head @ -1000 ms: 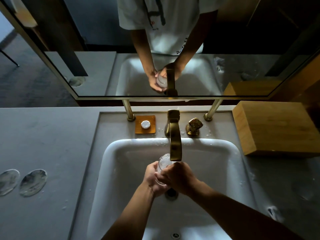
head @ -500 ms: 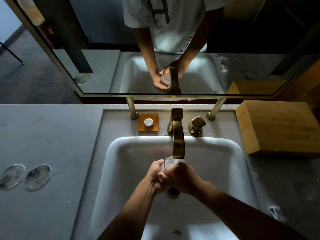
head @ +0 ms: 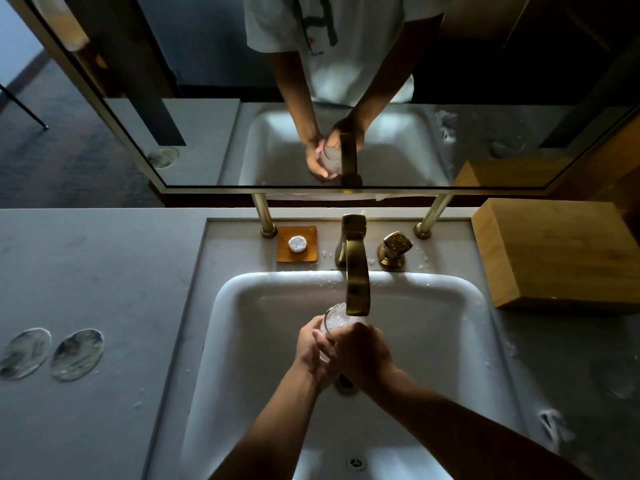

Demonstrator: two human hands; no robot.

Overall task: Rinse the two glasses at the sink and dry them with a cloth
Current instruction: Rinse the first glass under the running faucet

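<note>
While gripped by both hands, left hand (head: 310, 344) and right hand (head: 362, 355), under brass faucet (head: 356, 271): textured glass (head: 334, 315) mid-rinse; second glass, drying, cloth unseen.

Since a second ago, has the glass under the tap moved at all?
No. The glass stays under the tip of the faucet, gripped by both hands.

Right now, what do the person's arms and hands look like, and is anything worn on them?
Both forearms are bare, and neither the left hand nor the right hand shows a glove, watch or ring. In the mirror, short white sleeves end above the elbows.
</note>
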